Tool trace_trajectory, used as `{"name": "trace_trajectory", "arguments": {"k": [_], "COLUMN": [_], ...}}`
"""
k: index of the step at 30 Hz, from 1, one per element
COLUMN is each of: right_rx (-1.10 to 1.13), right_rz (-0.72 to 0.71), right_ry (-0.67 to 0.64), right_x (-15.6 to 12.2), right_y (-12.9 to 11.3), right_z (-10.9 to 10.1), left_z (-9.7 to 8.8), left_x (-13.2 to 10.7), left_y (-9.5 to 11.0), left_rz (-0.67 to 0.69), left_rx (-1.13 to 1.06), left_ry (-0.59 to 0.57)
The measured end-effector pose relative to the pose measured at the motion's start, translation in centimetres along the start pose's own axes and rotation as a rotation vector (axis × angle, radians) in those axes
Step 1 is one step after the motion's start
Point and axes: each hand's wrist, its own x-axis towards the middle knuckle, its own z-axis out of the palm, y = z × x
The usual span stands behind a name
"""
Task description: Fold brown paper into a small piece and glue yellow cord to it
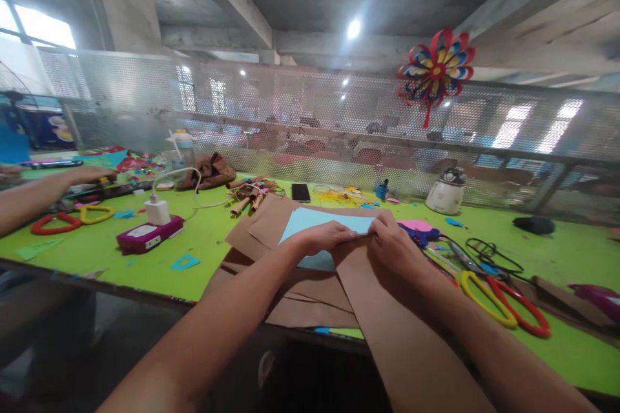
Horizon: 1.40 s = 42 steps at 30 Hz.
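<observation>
A long strip of brown kraft paper runs from the table down past its front edge toward me. Its far end is pinched by my left hand and my right hand, both closed, with fingertips close together along the edge. That edge looks folded or rolled over, though the fingers partly hide it. Beneath my hands lies a light blue sheet on top of brown paper sheets. Just right of my right hand are blue-handled scissors and a pink piece of paper.
Red-and-yellow-handled scissors lie at right, near a black cable. A purple power strip with a white charger stands at left. Behind are a phone, brown paper rolls and a white bottle. Another person's hand is at far left.
</observation>
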Motion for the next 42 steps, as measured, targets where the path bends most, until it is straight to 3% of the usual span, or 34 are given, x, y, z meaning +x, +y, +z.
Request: {"name": "trace_trajectory", "arguments": {"k": [6, 10, 13, 18, 32, 36, 42], "right_rx": [0.378, 0.776, 0.919, 0.923, 0.940, 0.909, 0.934], "right_rz": [0.100, 0.233, 0.278, 0.327, 0.361, 0.392, 0.370], "right_ry": [-0.024, -0.218, -0.382, -0.477, -0.310, -0.258, -0.281], "right_x": [0.6, 1.0, 0.9, 0.6, 0.6, 0.7, 0.7], "right_y": [1.5, 2.6, 2.7, 2.5, 3.3, 3.8, 3.9], "right_z": [-0.1, -1.3, -1.9, -0.8, 0.3, 0.4, 0.1], "left_z": [-0.1, -0.4, -0.4, -0.2, -0.1, 0.1, 0.4], "left_x": [-0.3, -0.5, -0.4, -0.1, 0.4, 0.3, -0.1], "left_y": [0.5, 0.9, 0.8, 0.6, 0.4, 0.2, 0.4], "left_rz": [-0.025, 0.019, 0.038, 0.079, 0.127, 0.078, 0.076], "left_rx": [0.034, 0.082, 0.132, 0.233, 0.398, 0.425, 0.456], "left_ry": [-0.018, -0.033, -0.047, -0.069, -0.036, 0.002, -0.040]}}
